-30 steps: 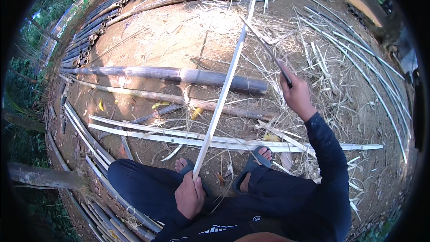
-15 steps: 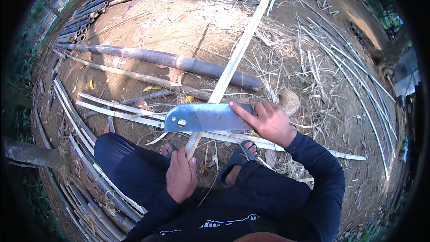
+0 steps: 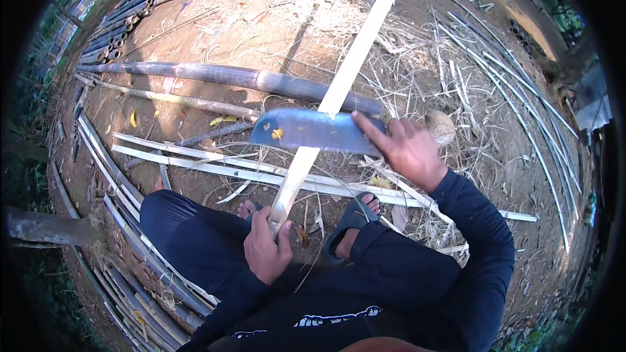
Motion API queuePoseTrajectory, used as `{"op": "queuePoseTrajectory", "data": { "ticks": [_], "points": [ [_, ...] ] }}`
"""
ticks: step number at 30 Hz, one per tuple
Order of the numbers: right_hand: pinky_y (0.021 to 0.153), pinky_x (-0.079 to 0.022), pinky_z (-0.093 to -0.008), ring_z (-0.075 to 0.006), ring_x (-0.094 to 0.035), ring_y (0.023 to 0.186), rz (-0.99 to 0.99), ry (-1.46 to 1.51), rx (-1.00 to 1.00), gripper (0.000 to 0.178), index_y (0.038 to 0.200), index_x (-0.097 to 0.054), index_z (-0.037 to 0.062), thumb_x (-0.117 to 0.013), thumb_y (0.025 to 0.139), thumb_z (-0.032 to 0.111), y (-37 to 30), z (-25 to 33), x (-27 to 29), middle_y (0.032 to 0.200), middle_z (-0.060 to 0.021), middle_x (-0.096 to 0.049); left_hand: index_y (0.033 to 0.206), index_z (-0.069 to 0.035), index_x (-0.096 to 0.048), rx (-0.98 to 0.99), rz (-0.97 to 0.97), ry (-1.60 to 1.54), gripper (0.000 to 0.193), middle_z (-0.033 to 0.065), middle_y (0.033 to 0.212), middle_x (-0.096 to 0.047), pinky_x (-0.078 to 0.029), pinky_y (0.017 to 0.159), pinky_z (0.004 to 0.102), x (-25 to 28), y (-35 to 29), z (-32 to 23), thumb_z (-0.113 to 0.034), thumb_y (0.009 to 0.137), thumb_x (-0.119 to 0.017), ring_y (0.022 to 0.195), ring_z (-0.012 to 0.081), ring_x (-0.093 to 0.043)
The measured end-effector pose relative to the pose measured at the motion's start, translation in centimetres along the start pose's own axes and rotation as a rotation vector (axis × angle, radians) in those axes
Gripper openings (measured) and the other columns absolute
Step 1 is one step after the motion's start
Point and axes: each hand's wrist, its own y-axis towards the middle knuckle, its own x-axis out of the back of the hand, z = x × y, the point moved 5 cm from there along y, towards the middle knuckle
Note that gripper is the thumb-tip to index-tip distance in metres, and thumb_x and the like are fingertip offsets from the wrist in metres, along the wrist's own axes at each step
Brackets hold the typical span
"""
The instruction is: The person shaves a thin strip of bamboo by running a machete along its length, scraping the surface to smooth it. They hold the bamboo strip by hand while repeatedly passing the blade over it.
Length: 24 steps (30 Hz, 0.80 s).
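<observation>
My left hand is closed round the near end of a long pale bamboo strip, which slants away to the upper right. My right hand grips a broad-bladed cleaver, its index finger stretched along the blade's upper edge. The handle is hidden inside my fist. The wide blade, with several holes near its far end, lies across the strip in front of my left hand. A whole dark bamboo pole rests on the ground beneath the strip.
Split bamboo strips lie across the ground before my sandalled feet. Curly shavings cover the middle and right. A round tan object sits beyond my right hand. Stacked poles are at the far left, more strips at the right.
The cleaver has moved away from me along the strip, with my right hand slightly farther out and to the right. My left hand still holds the strip's near end.
</observation>
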Motion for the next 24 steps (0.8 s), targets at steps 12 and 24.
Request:
{"op": "queuePoseTrajectory", "data": {
  "ticks": [12,24],
  "points": [
    [0.047,-0.052,-0.0398,-0.0278,-0.065,0.06,0.031,-0.029,-0.167,0.063,0.147,-0.043,0.0245,-0.062,0.087,0.014,1.5,-6.0,-2.9,0.075,-0.0131,-0.06,0.117,0.003,-0.052,0.108,0.077,-0.156,0.036,0.0256,0.097,-0.063,-0.051,0.072,0.045,-0.1,-2.6,2.9,-0.017,0.091,-0.065,0.084,0.0436,-0.065],
    [0.044,-0.05,-0.0384,-0.0235,-0.066,0.058,-0.067,-0.147,-0.488,0.05,0.146,-0.041,0.0235,-0.055,0.098,0.022,2.1,-17.5,-4.2,0.074,-0.0119,-0.062,0.117,0.004,-0.052,0.16,0.12,-0.204,0.036,0.0251,0.094,-0.065,-0.052,0.07,0.0436,0.8,-5.4,4.2,-0.019,0.092,-0.065,0.082,0.0425,-0.067]
  ]
}}
